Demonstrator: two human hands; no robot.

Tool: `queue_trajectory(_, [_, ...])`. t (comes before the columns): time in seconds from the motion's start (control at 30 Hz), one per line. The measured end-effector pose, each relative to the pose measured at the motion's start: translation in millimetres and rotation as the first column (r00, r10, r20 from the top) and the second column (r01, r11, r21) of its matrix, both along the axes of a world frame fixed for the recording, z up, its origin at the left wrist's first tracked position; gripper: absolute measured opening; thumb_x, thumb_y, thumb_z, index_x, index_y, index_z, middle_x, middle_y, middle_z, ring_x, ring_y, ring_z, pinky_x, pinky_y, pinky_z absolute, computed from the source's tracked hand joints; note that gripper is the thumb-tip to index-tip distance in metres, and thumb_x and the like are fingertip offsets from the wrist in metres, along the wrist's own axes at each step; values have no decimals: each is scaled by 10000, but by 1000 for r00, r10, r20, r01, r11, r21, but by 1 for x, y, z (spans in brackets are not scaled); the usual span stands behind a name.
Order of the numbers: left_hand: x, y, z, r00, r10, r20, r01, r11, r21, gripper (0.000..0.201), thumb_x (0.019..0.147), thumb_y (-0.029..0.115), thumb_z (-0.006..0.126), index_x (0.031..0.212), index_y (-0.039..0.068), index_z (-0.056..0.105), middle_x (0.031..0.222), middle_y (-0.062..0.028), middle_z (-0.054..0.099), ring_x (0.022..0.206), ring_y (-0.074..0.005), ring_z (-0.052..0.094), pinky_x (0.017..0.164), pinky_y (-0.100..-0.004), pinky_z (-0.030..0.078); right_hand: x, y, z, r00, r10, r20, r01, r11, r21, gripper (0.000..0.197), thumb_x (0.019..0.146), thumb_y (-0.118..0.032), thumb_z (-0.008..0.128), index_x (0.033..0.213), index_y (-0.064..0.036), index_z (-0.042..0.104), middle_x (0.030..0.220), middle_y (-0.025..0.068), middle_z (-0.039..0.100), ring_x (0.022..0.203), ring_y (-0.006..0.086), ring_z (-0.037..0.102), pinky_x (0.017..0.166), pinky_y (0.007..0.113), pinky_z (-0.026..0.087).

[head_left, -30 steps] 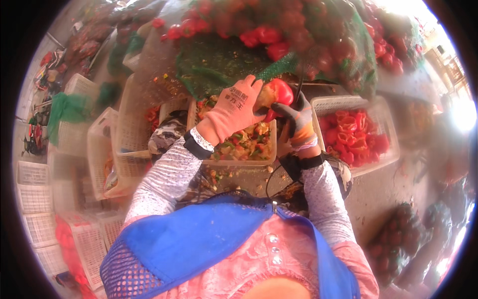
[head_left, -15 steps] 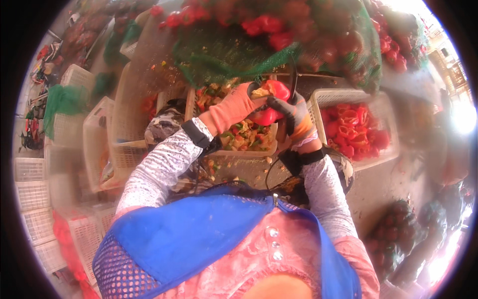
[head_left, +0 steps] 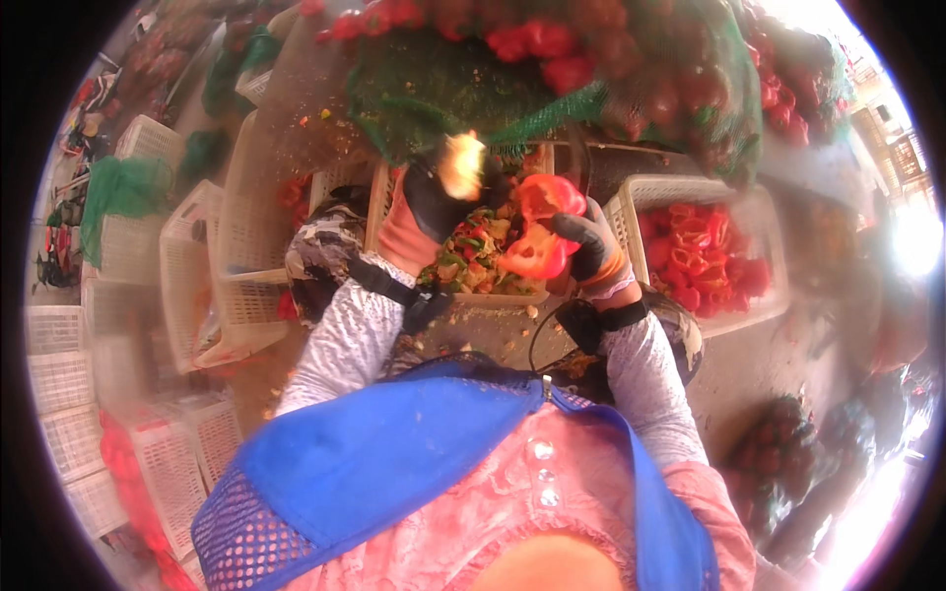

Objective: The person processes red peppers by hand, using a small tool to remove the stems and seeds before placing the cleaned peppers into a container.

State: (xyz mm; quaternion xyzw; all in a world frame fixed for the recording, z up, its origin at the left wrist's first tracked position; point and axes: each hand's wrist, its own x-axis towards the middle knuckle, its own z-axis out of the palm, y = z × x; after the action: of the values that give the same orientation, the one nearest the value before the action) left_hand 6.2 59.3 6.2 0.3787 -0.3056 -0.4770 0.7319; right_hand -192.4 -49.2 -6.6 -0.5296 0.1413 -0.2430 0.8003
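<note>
My right hand [head_left: 596, 246], in a grey and orange glove, is closed on a red bell pepper [head_left: 537, 254] split open, its hollow inside showing. A dark curved strip, perhaps a blade, rises blurred behind that hand; its kind cannot be made out. To the left, my left hand [head_left: 419, 212] turns its dark glove palm upward. At its fingers is a pale pepper core [head_left: 461, 167], smeared by motion; whether it is gripped or loose cannot be told. Beneath both hands, a pale crate [head_left: 493, 299] holds cores, seeds and green stem scraps.
A white crate [head_left: 631, 202] of opened red peppers stands at the right. Green mesh sacks [head_left: 680, 108] of red peppers lie across the far side. More plastic crates [head_left: 187, 286] stand at the left. Scraps dot the floor before me. Dark mesh sacks [head_left: 783, 443] sit at lower right.
My hands have parted. The left has come away leftward from the pepper, with the pale core at its fingers. The pepper stays in my right hand, with its hollow inside turned into view.
</note>
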Motion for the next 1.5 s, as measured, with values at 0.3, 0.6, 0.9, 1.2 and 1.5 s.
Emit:
queue_trajectory(0.3, [5, 3, 8, 922, -380, 78, 374, 924, 84, 375, 877, 65, 648, 1246, 10, 609, 1102, -59, 682, 969, -127, 645, 828, -239, 510, -3, -7, 18, 988, -129, 90, 110, 976, 185, 616, 718, -124, 687, 1295, 26, 532, 1142, 107, 649, 1057, 223, 624, 919, 347, 494])
queue_trajectory(0.6, [-22, -27, 44, -183, -385, 905, 153, 898, 413, 474, 791, 313, 681, 1230, 152, 602, 985, -176, 695, 962, -353, 656, 852, -434, 520, -9, -6, 43, 998, -13, -62, 20, 994, 112, 555, 712, 4, 725, 1240, 42, 557, 1074, 112, 657, 1061, 220, 631, 902, 357, 523])
queue_trajectory(0.9, [-25, -22, -26, 134, -318, 938, 292, 918, 270, 459, 808, 288, 678, 1226, 125, 580, 1005, -190, 691, 979, -388, 648, 866, -462, 523, -4, -8, 13, 970, -132, -202, 59, 940, -335, 535, 638, -88, 861, 1121, 12, 655, 1033, 82, 686, 959, 160, 631, 871, 330, 525])
queue_trajectory(1.2, [-28, 13, -6, 298, -329, 896, 65, 943, 325, 433, 825, 263, 682, 1207, 72, 610, 955, -209, 692, 877, -359, 673, 807, -422, 541, -10, -23, -4, 969, -177, -172, 115, 940, -320, 469, 725, -4, 777, 1164, 42, 616, 1052, 85, 681, 960, 156, 636, 871, 305, 524])
queue_trajectory(1.5, [9, 4, 18, 16, -146, 989, -279, 949, 145, 569, 789, 211, 757, 1324, 118, 587, 1077, -166, 697, 1009, -312, 667, 880, -385, 521, -28, -46, 20, 939, -342, -25, 298, 850, -434, 525, 708, -135, 699, 1200, 18, 599, 1050, 60, 655, 999, 147, 584, 907, 302, 467])
